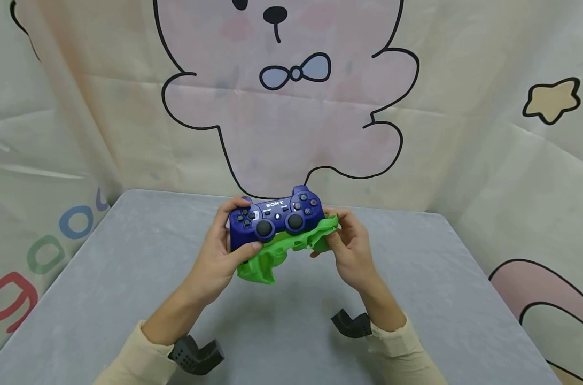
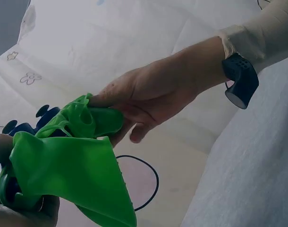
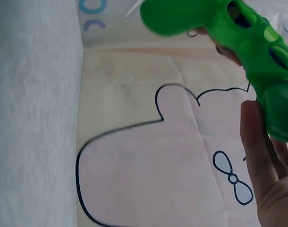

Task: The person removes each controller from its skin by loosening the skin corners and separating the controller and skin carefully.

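A blue Sony game controller (image 1: 275,214) is held up over the table, its buttons and sticks facing the head camera. My left hand (image 1: 219,256) grips its left side, thumb low near the left stick and index finger at the top corner. A green silicone controller cover (image 1: 267,259) hangs partly peeled along the controller's lower edge. My right hand (image 1: 351,248) pinches the cover's right end between thumb and fingers. In the left wrist view the loose flap of the cover (image 2: 73,165) droops below the controller. The cover's holes (image 3: 241,14) show in the right wrist view.
A grey cloth-covered table (image 1: 406,256) lies beneath both hands. Behind it hangs a pale curtain (image 1: 127,96) with a cartoon bear print. Black camera mounts (image 1: 197,355) sit on both wrists.
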Available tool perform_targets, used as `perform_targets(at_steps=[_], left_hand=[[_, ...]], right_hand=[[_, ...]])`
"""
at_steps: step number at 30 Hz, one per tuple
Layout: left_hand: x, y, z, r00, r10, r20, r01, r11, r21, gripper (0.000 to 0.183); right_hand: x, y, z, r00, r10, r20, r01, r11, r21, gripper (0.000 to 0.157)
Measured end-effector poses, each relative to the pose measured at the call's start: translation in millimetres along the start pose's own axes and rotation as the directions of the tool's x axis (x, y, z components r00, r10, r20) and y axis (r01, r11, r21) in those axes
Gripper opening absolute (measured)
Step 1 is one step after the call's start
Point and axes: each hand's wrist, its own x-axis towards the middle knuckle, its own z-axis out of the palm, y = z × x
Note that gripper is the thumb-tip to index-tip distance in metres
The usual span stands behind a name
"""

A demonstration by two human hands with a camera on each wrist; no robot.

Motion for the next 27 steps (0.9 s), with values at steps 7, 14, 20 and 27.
perform_targets(at_steps=[7, 14, 20, 27], left_hand=[[-1.7, -1.8, 2.6, 0.998, -0.045, -0.045, 0.040, 0.994, -0.099, 0.053], [-1.3, -2.2, 6.9, 0.993, -0.064, -0.099, 0.045, 0.982, -0.184, 0.049], [-0.2, -2.1, 6.6, 0.997, -0.039, -0.072, 0.026, 0.984, -0.179, 0.049], [-1.6, -2.0, 9.1, 0.998, -0.035, -0.059, 0.022, 0.976, -0.216, 0.046]], right_hand=[[-1, -2, -12.7, 0.996, -0.003, 0.085, 0.012, 0.993, -0.113, 0.025], [-2, -15, -32.7, 0.965, 0.138, 0.223, -0.118, 0.988, -0.100, 0.024], [0, -21, -26.7, 0.982, 0.109, 0.154, -0.059, 0.953, -0.296, 0.055], [-1, -19, -19.4, 0.998, 0.031, 0.049, -0.014, 0.947, -0.322, 0.043]])
